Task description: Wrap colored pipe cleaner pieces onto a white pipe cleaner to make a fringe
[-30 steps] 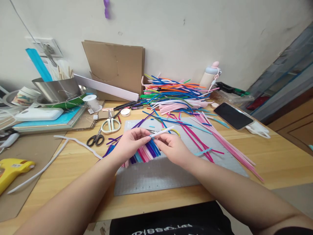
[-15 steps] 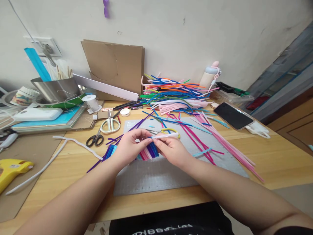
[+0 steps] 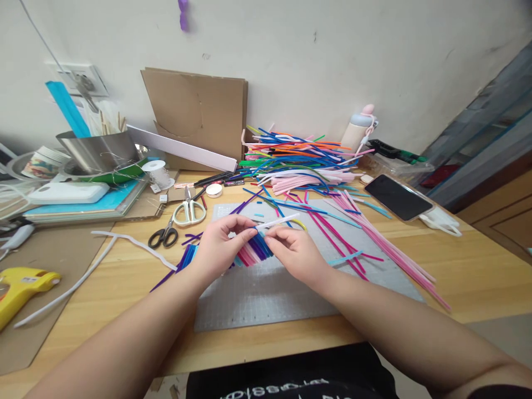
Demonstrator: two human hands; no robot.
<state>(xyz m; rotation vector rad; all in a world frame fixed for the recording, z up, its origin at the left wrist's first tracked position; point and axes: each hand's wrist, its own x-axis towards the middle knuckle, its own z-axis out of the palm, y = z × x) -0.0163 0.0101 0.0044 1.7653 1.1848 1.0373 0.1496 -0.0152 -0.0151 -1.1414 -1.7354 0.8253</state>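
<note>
My left hand (image 3: 223, 244) pinches the upper edge of a strip of short pipe cleaners (image 3: 254, 250) laid side by side in pink, purple and blue. My right hand (image 3: 296, 250) has its thumb and fingers closed at the strip's right end, by a light blue piece. From between the hands a white pipe cleaner (image 3: 279, 220) sticks out to the upper right, over the yellow-handled tool (image 3: 300, 224). The fingers hide where the white stem meets the strip. More purple and blue pipe cleaners (image 3: 188, 256) lie left of my left wrist.
A grey cutting mat (image 3: 266, 310) lies under the hands. Loose pink pipe cleaners (image 3: 386, 249) and a phone (image 3: 397, 197) are at right. A mixed pile of pipe cleaners (image 3: 303, 160) stands behind. White scissors (image 3: 189, 212), black scissors (image 3: 164, 237) and a yellow glue gun (image 3: 27, 291) are at left.
The white pipe cleaner has swung upward, out of my right fingers. My right fingertips have shifted to the strip's right end. The left hand keeps its pinch.
</note>
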